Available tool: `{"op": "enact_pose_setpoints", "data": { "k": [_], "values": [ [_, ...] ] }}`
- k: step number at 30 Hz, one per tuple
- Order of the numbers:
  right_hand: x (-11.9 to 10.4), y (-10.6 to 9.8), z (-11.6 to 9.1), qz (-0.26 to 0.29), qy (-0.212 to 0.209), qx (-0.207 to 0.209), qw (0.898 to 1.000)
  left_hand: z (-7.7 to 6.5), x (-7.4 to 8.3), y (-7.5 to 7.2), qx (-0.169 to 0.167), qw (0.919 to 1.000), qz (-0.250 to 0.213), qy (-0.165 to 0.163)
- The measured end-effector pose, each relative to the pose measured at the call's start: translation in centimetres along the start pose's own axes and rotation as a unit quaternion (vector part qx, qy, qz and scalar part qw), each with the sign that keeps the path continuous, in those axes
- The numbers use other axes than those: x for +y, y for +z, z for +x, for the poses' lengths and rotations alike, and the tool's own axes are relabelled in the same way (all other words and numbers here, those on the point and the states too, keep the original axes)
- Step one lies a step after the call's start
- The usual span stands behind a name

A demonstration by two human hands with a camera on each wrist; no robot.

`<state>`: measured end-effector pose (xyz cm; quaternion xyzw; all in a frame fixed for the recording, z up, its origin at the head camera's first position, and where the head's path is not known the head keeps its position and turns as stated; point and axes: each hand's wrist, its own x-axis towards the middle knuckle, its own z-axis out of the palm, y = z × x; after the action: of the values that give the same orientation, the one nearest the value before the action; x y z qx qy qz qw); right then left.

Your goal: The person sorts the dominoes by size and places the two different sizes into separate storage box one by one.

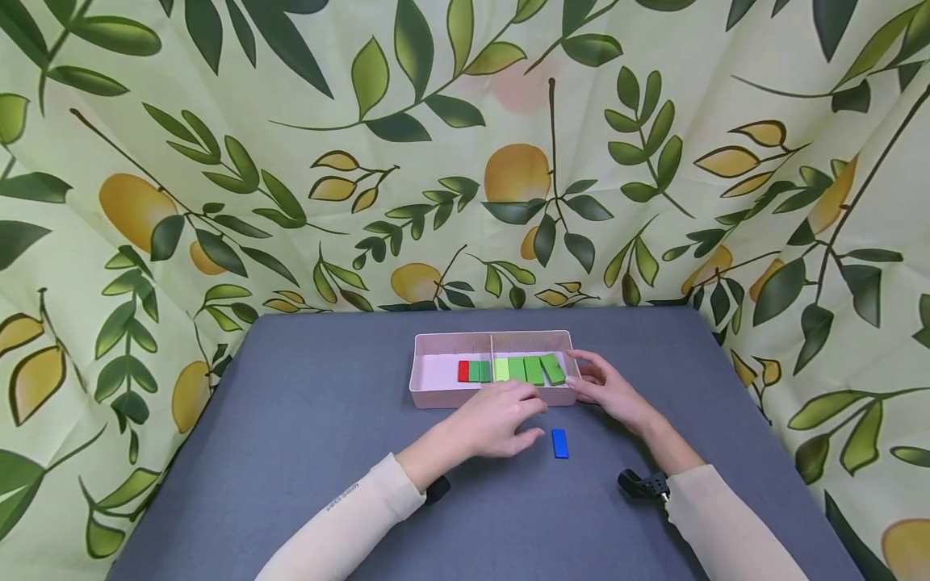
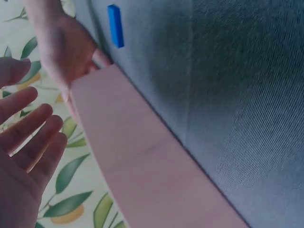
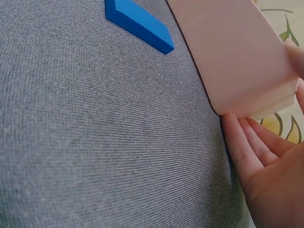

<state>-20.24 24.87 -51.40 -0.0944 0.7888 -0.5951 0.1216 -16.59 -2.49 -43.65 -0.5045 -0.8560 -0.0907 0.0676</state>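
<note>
A pink box (image 1: 445, 399) with two compartments lies on the table. In its left compartment are a red block (image 1: 463, 371) and two dark green blocks (image 1: 475, 371); several lighter green blocks (image 1: 534, 370) line the right one. My left hand (image 1: 501, 420) hovers at the box's front wall, holding nothing; its fingers (image 2: 40, 135) are spread in the left wrist view. With my right hand (image 1: 610, 393) I hold the right end of the box, fingers (image 3: 242, 147) against the end wall. A blue block (image 1: 559, 444) lies on the table in front of the box, between my hands.
The box stands on a grey cloth-covered table (image 1: 305, 387). Behind and beside the table hangs a curtain (image 1: 450, 234) printed with leaves and fruit. A black band (image 1: 643, 484) sits on my right wrist. A thin divider splits the box.
</note>
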Motion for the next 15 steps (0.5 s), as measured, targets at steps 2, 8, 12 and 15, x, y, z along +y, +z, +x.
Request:
{"op": "enact_pose_setpoints", "data": {
  "k": [2, 8, 12, 15],
  "values": [
    [0.0, 0.0, 0.0, -0.001, 0.001, 0.001, 1.000, 0.2, 0.3, 0.4, -0.009, 1.0000, 0.000, 0.000],
    [-0.1, 0.0, -0.1, 0.001, 0.002, 0.006, 1.000, 0.9, 0.7, 1.6, -0.026, 0.9997, 0.003, 0.001],
    [0.0, 0.0, 0.0, 0.004, 0.001, 0.003, 1.000, 1.3, 0.9, 2.3, -0.033, 0.9994, 0.006, -0.002],
    [0.0, 0.0, 0.1, 0.007, 0.000, 0.002, 1.000, 1.7, 1.1, 2.6, -0.042, 0.9991, 0.000, -0.008]
  ]
}}
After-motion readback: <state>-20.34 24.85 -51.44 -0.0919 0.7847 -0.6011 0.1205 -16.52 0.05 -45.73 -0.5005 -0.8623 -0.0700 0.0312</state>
